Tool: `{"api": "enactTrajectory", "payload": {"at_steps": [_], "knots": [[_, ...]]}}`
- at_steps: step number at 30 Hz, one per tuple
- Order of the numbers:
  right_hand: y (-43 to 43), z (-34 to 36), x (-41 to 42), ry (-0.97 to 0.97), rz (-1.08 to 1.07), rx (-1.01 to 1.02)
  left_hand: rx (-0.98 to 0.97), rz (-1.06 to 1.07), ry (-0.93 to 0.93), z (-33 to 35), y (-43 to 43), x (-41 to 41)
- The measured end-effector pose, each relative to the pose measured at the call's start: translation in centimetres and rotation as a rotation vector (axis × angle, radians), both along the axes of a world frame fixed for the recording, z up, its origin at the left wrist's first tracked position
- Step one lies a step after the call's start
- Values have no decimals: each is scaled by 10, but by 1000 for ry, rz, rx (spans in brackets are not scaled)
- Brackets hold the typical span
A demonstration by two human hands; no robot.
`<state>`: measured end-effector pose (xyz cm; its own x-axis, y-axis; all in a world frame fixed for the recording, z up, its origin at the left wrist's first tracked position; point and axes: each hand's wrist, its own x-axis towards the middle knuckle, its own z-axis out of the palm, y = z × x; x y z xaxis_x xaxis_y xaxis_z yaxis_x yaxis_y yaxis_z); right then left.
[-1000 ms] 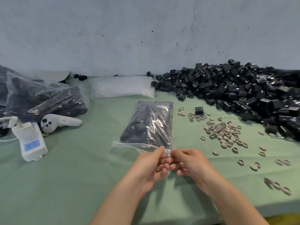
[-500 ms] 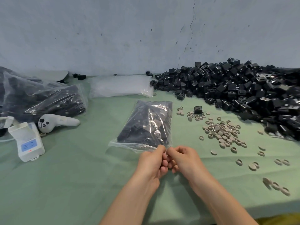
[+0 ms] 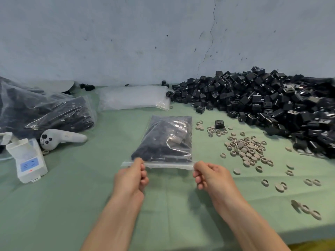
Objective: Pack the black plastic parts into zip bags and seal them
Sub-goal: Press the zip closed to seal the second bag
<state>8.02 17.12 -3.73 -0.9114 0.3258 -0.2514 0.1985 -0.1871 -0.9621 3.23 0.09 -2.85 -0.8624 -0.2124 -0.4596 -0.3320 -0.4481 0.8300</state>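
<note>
Sealing step; left hand [image 3: 132,175] and right hand [image 3: 212,178] pinch opposite ends of the zip [image 3: 168,165] on the bag [image 3: 168,140]; next, probably confirm full closure.

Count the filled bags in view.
3, maybe more: centre bag, its zip edge pinched by left hand and right hand; front left bag; rear left bag behind it. Others may be hidden there.

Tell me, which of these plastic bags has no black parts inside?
The pale bag lying flat at the back; the centre zip bag and the bags at far left look dark with parts.
</note>
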Motion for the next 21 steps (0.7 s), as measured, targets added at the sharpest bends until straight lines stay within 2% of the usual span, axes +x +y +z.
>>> {"api": "enactTrajectory", "payload": {"at_steps": [9, 15, 18, 21], "knots": [[-7, 0, 9, -75, 89, 22, -104, 31, 32, -12, -29, -9], [-8, 1, 18, -121, 132, 2, -27, -26, -25, -5, -39, -11], [-12, 0, 19, -134, 150, -59, -40, -225, -55, -7, -28, 11], [-16, -1, 17, -126, 139, -69, -145, -479, -49, -6, 2, 35]]}}
